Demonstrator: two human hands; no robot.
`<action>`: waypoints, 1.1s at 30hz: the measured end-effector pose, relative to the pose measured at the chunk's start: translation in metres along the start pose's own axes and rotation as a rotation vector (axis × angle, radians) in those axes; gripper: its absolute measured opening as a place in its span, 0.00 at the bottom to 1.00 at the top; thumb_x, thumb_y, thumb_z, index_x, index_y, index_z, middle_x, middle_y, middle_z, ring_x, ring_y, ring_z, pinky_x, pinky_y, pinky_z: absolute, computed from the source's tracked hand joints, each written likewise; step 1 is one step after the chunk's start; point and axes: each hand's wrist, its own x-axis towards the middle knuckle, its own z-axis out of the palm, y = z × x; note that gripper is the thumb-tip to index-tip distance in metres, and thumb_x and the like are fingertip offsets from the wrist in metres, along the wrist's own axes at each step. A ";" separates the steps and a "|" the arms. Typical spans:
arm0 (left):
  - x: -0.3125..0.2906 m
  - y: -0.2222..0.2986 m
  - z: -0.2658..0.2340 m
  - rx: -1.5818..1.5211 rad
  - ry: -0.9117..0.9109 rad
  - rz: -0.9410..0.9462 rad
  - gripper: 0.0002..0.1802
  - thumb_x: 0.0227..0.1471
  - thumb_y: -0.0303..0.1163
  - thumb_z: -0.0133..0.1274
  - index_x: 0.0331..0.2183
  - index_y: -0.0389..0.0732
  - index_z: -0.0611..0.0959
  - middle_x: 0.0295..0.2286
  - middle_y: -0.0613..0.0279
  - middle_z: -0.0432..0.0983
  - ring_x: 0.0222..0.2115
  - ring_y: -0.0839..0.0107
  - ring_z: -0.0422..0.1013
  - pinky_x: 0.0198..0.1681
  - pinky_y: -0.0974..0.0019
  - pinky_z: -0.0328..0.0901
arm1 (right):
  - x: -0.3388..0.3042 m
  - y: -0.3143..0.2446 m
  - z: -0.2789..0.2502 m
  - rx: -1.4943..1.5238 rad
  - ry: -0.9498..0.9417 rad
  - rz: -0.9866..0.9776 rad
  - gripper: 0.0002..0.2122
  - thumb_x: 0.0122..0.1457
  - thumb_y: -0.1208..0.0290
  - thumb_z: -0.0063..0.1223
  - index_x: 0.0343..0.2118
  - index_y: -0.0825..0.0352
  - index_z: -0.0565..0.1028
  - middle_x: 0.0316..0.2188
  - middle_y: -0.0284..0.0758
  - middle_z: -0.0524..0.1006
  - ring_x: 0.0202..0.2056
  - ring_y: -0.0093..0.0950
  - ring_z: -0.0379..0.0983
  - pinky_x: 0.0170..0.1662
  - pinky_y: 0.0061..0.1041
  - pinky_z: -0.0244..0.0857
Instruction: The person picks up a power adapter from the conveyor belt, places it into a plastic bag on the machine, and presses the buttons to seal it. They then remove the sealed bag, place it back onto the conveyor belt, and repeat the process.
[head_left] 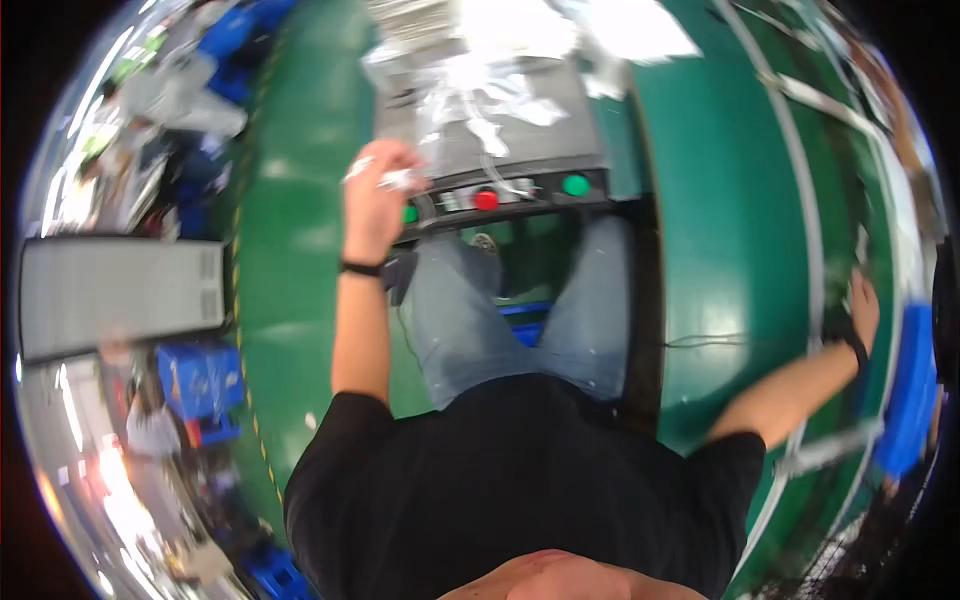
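Observation:
My left hand (376, 200) is raised at the near left corner of a grey machine, its fingers closed around a small white piece (400, 180) blurred by motion. Just beside it runs the machine's black front panel (550, 192), with a red button (485, 200) and a green button (576, 185). White pieces (510, 95) lie on the machine's grey top (570, 135). Far out to the right, beyond the green tabletop, my right hand (864, 308) reaches toward a metal frame. A thin pale thing (862, 243) shows at its fingertips, too blurred to name.
Stacked pale sheets (412, 22) and bright white material (635, 30) lie behind the machine. A green table surface (730, 230) borders my right side, with a dark cable (705, 341) across it. Blue bins (200, 380) and a grey panel (120, 297) stand left, past a yellow-black floor line.

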 end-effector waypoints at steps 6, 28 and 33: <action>0.061 -0.012 0.035 0.303 0.088 -0.096 0.12 0.62 0.34 0.50 0.43 0.36 0.76 0.41 0.55 0.76 0.43 0.63 0.74 0.36 0.60 0.73 | 0.051 0.074 0.032 -0.057 0.038 -0.067 0.25 0.59 0.56 0.62 0.53 0.69 0.74 0.35 0.32 0.77 0.35 0.22 0.70 0.40 0.21 0.64; -0.048 -0.011 0.004 -0.972 -0.551 -0.182 0.21 0.68 0.43 0.36 0.46 0.40 0.78 0.11 0.69 0.55 0.13 0.73 0.57 0.22 0.66 0.54 | -0.213 -0.405 0.170 0.963 -0.502 -0.810 0.17 0.65 0.59 0.53 0.40 0.73 0.72 0.17 0.31 0.70 0.18 0.24 0.65 0.25 0.23 0.60; -0.069 -0.013 -0.007 -1.029 -0.669 -0.027 0.23 0.69 0.44 0.33 0.49 0.42 0.78 0.11 0.72 0.56 0.13 0.75 0.59 0.24 0.66 0.55 | -0.237 -0.452 0.271 0.857 -0.785 -0.565 0.11 0.67 0.63 0.52 0.35 0.67 0.72 0.13 0.25 0.63 0.14 0.17 0.56 0.20 0.21 0.51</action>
